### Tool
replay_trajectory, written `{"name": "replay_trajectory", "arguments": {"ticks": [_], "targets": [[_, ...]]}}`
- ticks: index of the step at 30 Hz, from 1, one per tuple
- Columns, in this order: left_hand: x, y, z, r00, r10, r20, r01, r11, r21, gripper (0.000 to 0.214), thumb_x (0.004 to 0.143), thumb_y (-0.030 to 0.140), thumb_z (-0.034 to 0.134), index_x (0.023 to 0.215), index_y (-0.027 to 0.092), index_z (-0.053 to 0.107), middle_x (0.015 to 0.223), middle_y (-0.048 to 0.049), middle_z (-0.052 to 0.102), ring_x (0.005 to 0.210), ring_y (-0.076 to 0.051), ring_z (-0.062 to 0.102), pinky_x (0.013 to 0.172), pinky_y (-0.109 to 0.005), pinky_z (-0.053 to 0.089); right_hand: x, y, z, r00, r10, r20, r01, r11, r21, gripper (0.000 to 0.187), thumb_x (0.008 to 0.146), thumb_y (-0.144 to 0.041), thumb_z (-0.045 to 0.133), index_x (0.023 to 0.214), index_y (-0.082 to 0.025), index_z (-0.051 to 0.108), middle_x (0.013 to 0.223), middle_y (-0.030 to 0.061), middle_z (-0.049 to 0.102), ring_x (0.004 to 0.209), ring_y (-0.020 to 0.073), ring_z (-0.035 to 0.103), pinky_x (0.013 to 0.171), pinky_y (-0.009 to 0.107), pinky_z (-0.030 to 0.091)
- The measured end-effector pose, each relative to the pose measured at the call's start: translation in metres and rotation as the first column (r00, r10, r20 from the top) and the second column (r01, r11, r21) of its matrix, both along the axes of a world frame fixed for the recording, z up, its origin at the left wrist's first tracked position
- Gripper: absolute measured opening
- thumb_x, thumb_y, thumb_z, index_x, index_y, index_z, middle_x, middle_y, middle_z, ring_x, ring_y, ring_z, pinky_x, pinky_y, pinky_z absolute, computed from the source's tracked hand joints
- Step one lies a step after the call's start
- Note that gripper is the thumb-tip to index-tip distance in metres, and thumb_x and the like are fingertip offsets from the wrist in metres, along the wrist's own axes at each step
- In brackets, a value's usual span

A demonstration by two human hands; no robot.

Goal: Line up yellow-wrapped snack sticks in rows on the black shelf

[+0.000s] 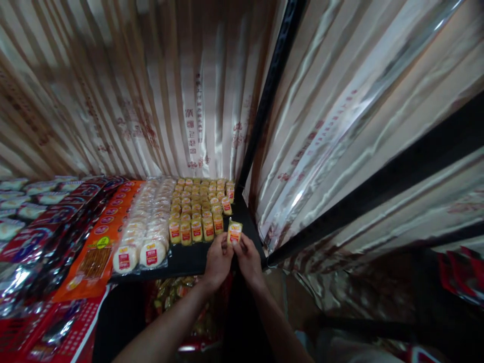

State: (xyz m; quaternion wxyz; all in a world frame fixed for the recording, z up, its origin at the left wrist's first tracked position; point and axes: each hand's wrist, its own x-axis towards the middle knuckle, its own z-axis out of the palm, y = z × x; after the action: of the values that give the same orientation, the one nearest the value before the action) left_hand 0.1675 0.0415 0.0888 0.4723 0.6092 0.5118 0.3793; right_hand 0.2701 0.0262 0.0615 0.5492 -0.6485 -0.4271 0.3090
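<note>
Between them, my left hand [220, 259] and my right hand [248, 256] hold a small wrapped snack pack [234, 233] with a yellow and red label. It is upright, its label facing me, with the fingers of both hands closed around its lower part. Just beyond my hands, rows of matching snack packs [196, 229] stand on the black shelf [189, 258]. One matching pack [226, 205] stands at the right end, apart from the front row. To their left are two rows of round white packaged cakes [151, 253] with red labels.
Orange snack bags [94, 257] and dark red packets [56, 222] lie further left, above a red basket [81, 327]. Under the shelf a container holds more wrapped goods [177, 302]. A black post [260, 96] and pale printed curtains [159, 91] bound the back and right.
</note>
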Motion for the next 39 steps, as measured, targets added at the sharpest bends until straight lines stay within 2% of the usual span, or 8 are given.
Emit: {"name": "replay_trajectory", "arguments": {"ticks": [2, 6, 9, 14, 25, 30, 35, 39], "targets": [[0.006, 0.002, 0.001, 0.981, 0.043, -0.191, -0.006, 0.982, 0.19, 0.034, 0.08, 0.015, 0.043, 0.113, 0.017, 0.052, 0.119, -0.0099, 0.058, 0.11, -0.02, 0.054, 0.097, -0.04, 0.043, 0.011, 0.015, -0.003, 0.999, -0.015, -0.033, 0.015, 1.0, 0.007, 0.051, 0.078, -0.044, 0.051, 0.12, -0.016, 0.053, 0.108, 0.0117, 0.064, 0.092, 0.0212, 0.063, 0.083, 0.037, 0.051], [0.009, 0.009, -0.004, 0.874, 0.121, -0.47, 0.155, 0.848, 0.506, 0.039, 0.077, 0.01, 0.042, 0.113, 0.015, 0.055, 0.133, -0.0127, 0.048, 0.134, -0.027, 0.028, 0.107, -0.051, 0.031, 0.023, 0.05, -0.016, 0.996, -0.075, -0.043, 0.078, 0.995, 0.06, 0.055, 0.078, -0.043, 0.049, 0.123, -0.012, 0.049, 0.106, 0.013, 0.065, 0.093, 0.0207, 0.063, 0.086, 0.037, 0.049], [0.008, 0.017, -0.014, 0.777, 0.138, -0.614, 0.303, 0.773, 0.557, 0.041, 0.075, 0.009, 0.044, 0.115, 0.013, 0.055, 0.14, -0.0145, 0.039, 0.138, -0.03, 0.015, 0.107, -0.055, 0.029, 0.026, 0.072, -0.027, 0.995, -0.095, 0.011, 0.094, 0.993, 0.073, 0.049, 0.078, -0.041, 0.049, 0.118, -0.013, 0.053, 0.107, 0.0126, 0.065, 0.093, 0.0206, 0.062, 0.086, 0.037, 0.049], [0.007, 0.033, -0.029, 0.68, 0.196, -0.706, 0.417, 0.688, 0.593, 0.039, 0.078, 0.013, 0.043, 0.115, 0.011, 0.054, 0.141, -0.0146, 0.039, 0.137, -0.031, 0.016, 0.108, -0.056, 0.026, 0.026, 0.095, -0.035, 0.994, -0.067, 0.084, 0.06, 0.994, 0.093, 0.043, 0.079, -0.04, 0.048, 0.112, -0.015, 0.058, 0.103, 0.0104, 0.067, 0.09, 0.0196, 0.062, 0.082, 0.034, 0.049], [-0.002, 0.045, -0.042, 0.67, 0.31, -0.675, 0.409, 0.605, 0.683, 0.045, 0.076, 0.006, 0.038, 0.117, 0.012, 0.054, 0.138, -0.0127, 0.043, 0.137, -0.03, 0.019, 0.105, -0.056, 0.029, 0.022, 0.117, -0.041, 0.992, -0.062, 0.112, 0.053, 0.996, 0.076, 0.04, 0.084, -0.043, 0.042, 0.111, -0.018, 0.057, 0.103, 0.008, 0.067, 0.094, 0.0196, 0.061, 0.084, 0.035, 0.047], [-0.005, 0.043, -0.05, 0.653, 0.298, -0.696, 0.424, 0.617, 0.663, 0.046, 0.079, 0.009, 0.037, 0.123, 0.012, 0.05, 0.139, -0.0124, 0.042, 0.135, -0.028, 0.026, 0.107, -0.053, 0.026, 0.014, 0.112, -0.039, 0.971, -0.073, 0.226, 0.059, 0.996, 0.066, 0.042, 0.086, -0.043, 0.038, 0.113, -0.018, 0.058, 0.106, 0.0089, 0.065, 0.099, 0.0201, 0.058, 0.089, 0.035, 0.044], [-0.006, 0.043, -0.056, 0.651, 0.274, -0.708, 0.434, 0.631, 0.644, 0.047, 0.082, 0.017, 0.039, 0.128, 0.013, 0.046, 0.139, -0.0117, 0.042, 0.135, -0.026, 0.026, 0.108, -0.05, 0.024, 0.012, 0.107, -0.03, 0.874, -0.117, 0.471, 0.09, 0.993, 0.08, 0.04, 0.086, -0.04, 0.04, 0.106, -0.016, 0.064, 0.106, 0.0118, 0.063, 0.105, 0.0237, 0.052, 0.097, 0.042, 0.036], [-0.007, 0.042, -0.057, 0.655, 0.276, -0.704, 0.439, 0.619, 0.651, 0.047, 0.081, 0.019, 0.041, 0.128, 0.014, 0.047, 0.14, -0.0107, 0.042, 0.135, -0.027, 0.024, 0.108, -0.05, 0.024, 0.012, 0.106, -0.025, 0.923, -0.083, 0.377, 0.071, 0.996, 0.044, 0.045, 0.086, -0.042, 0.039, 0.114, -0.014, 0.06, 0.099, 0.0124, 0.061, 0.088, 0.0207, 0.057, 0.084, 0.036, 0.046]]}}
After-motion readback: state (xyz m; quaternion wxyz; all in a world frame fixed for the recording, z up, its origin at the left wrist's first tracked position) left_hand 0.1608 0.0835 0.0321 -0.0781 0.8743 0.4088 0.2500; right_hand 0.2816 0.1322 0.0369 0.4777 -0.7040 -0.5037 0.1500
